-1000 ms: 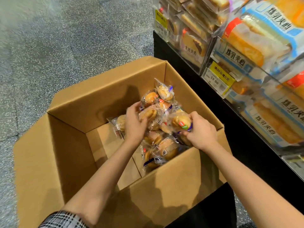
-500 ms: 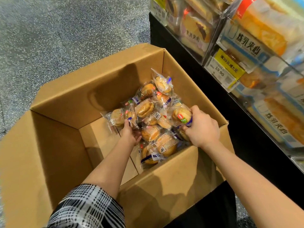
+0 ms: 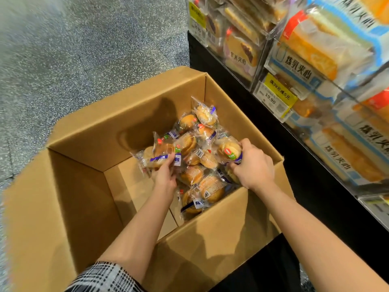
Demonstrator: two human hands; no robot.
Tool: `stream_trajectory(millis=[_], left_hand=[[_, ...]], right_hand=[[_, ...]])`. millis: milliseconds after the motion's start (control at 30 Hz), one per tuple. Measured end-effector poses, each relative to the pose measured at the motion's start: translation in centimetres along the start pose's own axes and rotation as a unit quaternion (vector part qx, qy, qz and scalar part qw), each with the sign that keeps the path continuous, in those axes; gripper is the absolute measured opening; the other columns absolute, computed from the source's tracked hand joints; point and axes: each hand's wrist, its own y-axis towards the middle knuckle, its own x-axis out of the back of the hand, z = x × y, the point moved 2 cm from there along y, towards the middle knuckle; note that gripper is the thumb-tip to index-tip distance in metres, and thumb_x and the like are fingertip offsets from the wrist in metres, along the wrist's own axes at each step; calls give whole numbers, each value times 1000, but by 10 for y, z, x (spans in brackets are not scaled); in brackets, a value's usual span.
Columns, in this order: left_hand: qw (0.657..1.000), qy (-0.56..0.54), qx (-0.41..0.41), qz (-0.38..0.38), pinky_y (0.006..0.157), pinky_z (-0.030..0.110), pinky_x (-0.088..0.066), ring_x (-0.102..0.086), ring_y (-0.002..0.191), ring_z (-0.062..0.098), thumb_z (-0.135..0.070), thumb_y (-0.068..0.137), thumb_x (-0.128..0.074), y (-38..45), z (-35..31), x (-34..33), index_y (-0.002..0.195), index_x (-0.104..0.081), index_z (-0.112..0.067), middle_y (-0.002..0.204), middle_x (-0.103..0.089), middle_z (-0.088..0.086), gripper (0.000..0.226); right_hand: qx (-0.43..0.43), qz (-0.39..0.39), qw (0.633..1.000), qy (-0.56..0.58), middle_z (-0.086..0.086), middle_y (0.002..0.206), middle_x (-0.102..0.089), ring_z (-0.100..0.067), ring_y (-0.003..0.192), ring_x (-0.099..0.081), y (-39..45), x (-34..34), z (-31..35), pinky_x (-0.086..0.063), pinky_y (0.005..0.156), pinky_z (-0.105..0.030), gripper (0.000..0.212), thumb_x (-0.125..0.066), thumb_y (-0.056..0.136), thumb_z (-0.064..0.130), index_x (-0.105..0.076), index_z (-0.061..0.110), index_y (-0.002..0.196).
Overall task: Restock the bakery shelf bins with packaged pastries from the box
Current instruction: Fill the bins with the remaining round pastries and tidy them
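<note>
in the open box [image 3: 88, 199] on the floor, the left hand [image 3: 165, 175] grips a bun pack [image 3: 154, 158] at the pile's [image 3: 197, 165] left edge. just right, the right hand [image 3: 252, 167] holds another pack [image 3: 230, 153] by the box's right wall, with the bins [image 3: 328, 87] far right.

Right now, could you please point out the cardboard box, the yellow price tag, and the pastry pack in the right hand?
cardboard box [image 3: 126, 131]: head view, inner face of far wall.
yellow price tag [image 3: 279, 89]: head view, yellow upper band.
pastry pack [image 3: 229, 151]: head view, bun top by red label.
right hand [image 3: 253, 167]: head view, back of hand.
</note>
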Motion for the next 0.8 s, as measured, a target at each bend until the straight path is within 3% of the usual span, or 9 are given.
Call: stream_trajectory(millis=[100, 200, 267, 367, 433, 467, 567, 700, 800], left_hand=[[997, 37, -66, 23, 67, 28, -53, -66, 87, 18, 1, 76, -73, -22, -8, -2, 120, -51, -9, 111, -66, 10, 50], [986, 92, -109, 83, 68, 25, -54, -67, 85, 17, 2, 74, -73, -47, -12, -5, 111, -54, -9, 114, -66, 14, 44], [974, 118, -143, 132, 66, 24, -55, -68, 83, 20, 3, 71, -75, -69, -16, -9, 103, -57, -10, 104, -68, 13, 40], [946, 164, -180, 216, 78, 31, -56, -67, 88, 25, -7, 56, -80, -102, -10, -19, 115, -56, -3, 99, -68, 14, 64], [922, 219, -200, 251, 84, 37, -56, -67, 88, 28, -13, 47, -87, -123, 0, -27, 117, -56, 0, 97, -69, 16, 78], [909, 249, -210, 259, 86, 41, -55, -66, 89, 30, -20, 42, -91, -133, 7, -31, 113, -58, -1, 95, -69, 16, 81], [875, 304, -239, 292, 93, 51, -51, -66, 99, 35, -32, 35, -91, -165, 25, -38, 113, -60, -6, 102, -70, 17, 87], [806, 359, -257, 395, 94, 47, -51, -65, 104, 24, -14, 59, -88, -199, 45, -38, 139, -39, -17, 106, -71, 4, 94], [797, 360, -201, 441, 94, 46, -48, -60, 108, 23, -28, 83, -69, -227, 61, -36, 133, -43, -13, 106, -68, 2, 58]], right_hand=[[6, 2, 1000, 30, 7, 99, -61, -15, 90, -58, -4, 5, 2, -49, 79, -34, 42, -71, 79, 40, -46, 26, 110], [-26, 11, 976, 215, 13, 92, -60, -7, 85, -58, -13, 17, 1, -47, 77, -22, 48, -81, 71, 37, -51, 23, 106], [-65, 30, 899, 433, 6, 94, -68, -10, 85, -65, -28, 33, 4, -50, 77, -18, 51, -84, 66, 30, -59, 13, 107], [-90, 113, 698, 702, -3, 85, -74, -13, 76, -70, -57, 50, 5, -57, 71, -23, 40, -71, 70, 21, -63, 4, 106], [-64, 156, 624, 763, -7, 85, -74, -14, 74, -71, -76, 58, 2, -57, 68, -23, 31, -72, 74, 17, -65, 1, 101], [-48, 161, 608, 776, -9, 88, -73, -17, 77, -71, -84, 62, -1, -57, 71, -25, 40, -79, 70, 17, -65, 0, 103], [-31, 135, 606, 784, -15, 101, -71, -24, 89, -70, -108, 73, -18, -57, 78, -33, 83, -93, 48, 26, -57, -3, 117], [-25, 68, 637, 768, -17, 111, -68, -28, 99, -67, -140, 96, -48, -56, 80, -35, 97, -94, 44, 36, -54, -1, 124], [-26, 15, 665, 746, -13, 105, -70, -26, 94, -69, -172, 116, -76, -56, 77, -33, 102, -95, 36, 41, -54, 1, 120]])
